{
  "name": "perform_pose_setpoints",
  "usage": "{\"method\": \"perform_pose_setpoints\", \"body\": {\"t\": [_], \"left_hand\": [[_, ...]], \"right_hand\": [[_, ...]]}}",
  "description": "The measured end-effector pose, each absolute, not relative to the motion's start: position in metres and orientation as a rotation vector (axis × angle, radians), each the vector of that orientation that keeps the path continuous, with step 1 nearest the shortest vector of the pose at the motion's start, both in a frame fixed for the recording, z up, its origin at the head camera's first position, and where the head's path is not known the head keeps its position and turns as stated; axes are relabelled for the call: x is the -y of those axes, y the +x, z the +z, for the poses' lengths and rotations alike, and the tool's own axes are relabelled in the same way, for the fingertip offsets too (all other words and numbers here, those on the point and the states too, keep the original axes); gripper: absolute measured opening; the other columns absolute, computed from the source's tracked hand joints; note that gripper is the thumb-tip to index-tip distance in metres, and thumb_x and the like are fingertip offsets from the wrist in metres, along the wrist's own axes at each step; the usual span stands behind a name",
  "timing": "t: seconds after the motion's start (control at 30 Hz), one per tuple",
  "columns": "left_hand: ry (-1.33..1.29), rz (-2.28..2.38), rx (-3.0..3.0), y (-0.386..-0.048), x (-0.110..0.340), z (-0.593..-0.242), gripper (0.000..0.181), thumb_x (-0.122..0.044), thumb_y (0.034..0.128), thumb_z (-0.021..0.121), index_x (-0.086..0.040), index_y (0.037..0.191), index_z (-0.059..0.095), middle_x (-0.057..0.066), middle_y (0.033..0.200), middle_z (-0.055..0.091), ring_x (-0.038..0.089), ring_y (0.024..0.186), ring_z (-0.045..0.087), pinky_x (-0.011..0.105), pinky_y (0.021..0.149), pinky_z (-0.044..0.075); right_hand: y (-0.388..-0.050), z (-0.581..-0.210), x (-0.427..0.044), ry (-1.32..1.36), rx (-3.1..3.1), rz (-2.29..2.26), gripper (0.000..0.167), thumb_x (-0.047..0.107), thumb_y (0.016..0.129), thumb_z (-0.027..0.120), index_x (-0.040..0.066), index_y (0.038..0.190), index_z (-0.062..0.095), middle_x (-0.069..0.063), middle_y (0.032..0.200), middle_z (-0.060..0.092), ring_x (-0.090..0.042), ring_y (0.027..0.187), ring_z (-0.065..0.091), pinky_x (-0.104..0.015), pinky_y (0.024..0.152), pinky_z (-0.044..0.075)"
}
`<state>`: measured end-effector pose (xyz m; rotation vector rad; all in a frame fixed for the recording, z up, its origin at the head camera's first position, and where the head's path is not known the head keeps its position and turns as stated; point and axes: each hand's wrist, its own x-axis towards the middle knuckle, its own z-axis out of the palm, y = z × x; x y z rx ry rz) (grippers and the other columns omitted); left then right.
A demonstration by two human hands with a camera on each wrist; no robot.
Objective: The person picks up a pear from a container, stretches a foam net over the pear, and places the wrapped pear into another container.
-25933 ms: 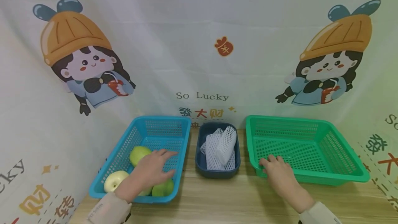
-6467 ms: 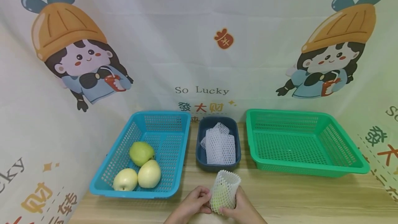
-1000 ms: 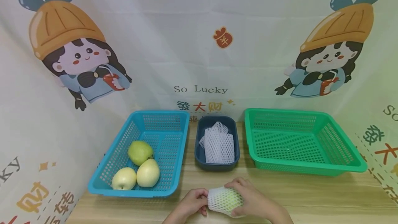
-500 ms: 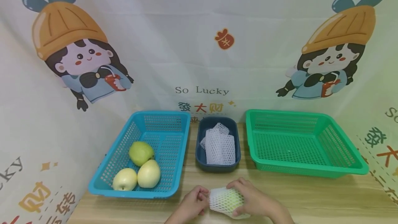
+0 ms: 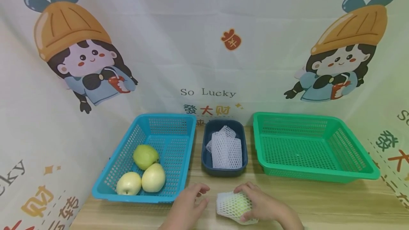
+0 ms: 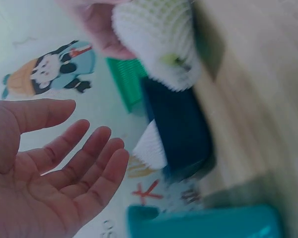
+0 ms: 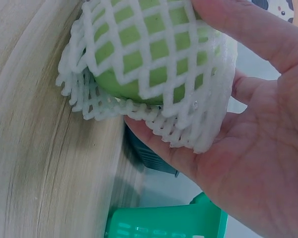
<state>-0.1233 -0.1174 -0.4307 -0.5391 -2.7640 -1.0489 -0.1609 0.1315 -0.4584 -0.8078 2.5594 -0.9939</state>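
Left fingers [image 6: 69, 139]: apart | right fingers [image 5: 246, 188]: clamped on net-sleeved fruit [image 5: 238, 207] | backdrop [image 5: 179, 38]: "So Lucky", "發大财"

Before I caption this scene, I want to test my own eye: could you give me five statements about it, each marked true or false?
1. The right hand holds a rounded green fruit in a white foam-mesh net. True.
2. Both hands grip that net. False: the left hand is apart from it, holding nothing.
3. The small dark-blue plastic tub stands between the rectangular blue plastic basket and the rectangular green plastic basket. True.
4. The tub holds fruit. False: it holds other white nets.
5. Every fruit is netted. False: three bare fruits lie in the blue basket.
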Motion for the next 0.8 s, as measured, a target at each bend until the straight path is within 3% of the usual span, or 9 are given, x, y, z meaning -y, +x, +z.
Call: {"method": "perform_pose_setpoints", "body": {"t": [0.17,0.37,0.57,0.8], "left_hand": [[-0.398,-0.756,2.733,-0.118,0.130,-0.413,0.021,-0.017,0.0792,0.070,-0.015,0.099,0.064,-0.002,0.096,0.063,0.019,0.089,0.059,0.036,0.076,0.049],[-0.242,-0.439,2.800,-0.114,0.156,-0.405,0.026,-0.025,0.0723,0.076,-0.019,0.095,0.064,0.002,0.095,0.064,0.026,0.086,0.058,0.043,0.070,0.047],[-0.199,-0.390,2.924,-0.112,0.176,-0.408,0.025,-0.027,0.0718,0.077,-0.022,0.094,0.065,0.000,0.089,0.062,0.021,0.079,0.057,0.038,0.062,0.048],[-0.229,-0.374,2.896,-0.112,0.183,-0.419,0.018,-0.023,0.0732,0.076,-0.024,0.088,0.065,-0.004,0.085,0.061,0.016,0.079,0.056,0.034,0.062,0.048]], "right_hand": [[-0.161,-0.460,-0.135,-0.809,-2.551,-1.007,0.063,0.024,0.066,0.079,0.012,0.119,0.049,-0.007,0.123,0.047,-0.031,0.114,0.047,-0.056,0.094,0.039],[-0.162,-0.461,-0.138,-0.787,-2.526,-1.042,0.064,0.024,0.065,0.080,0.013,0.119,0.048,-0.008,0.124,0.046,-0.031,0.114,0.046,-0.056,0.094,0.039],[-0.162,-0.461,-0.139,-0.781,-2.534,-1.034,0.065,0.025,0.065,0.080,0.013,0.119,0.047,-0.008,0.125,0.046,-0.030,0.114,0.047,-0.054,0.095,0.039],[-0.162,-0.459,-0.138,-0.808,-2.573,-0.977,0.063,0.027,0.065,0.079,0.013,0.117,0.047,-0.006,0.123,0.046,-0.027,0.111,0.048,-0.048,0.093,0.042]]}}
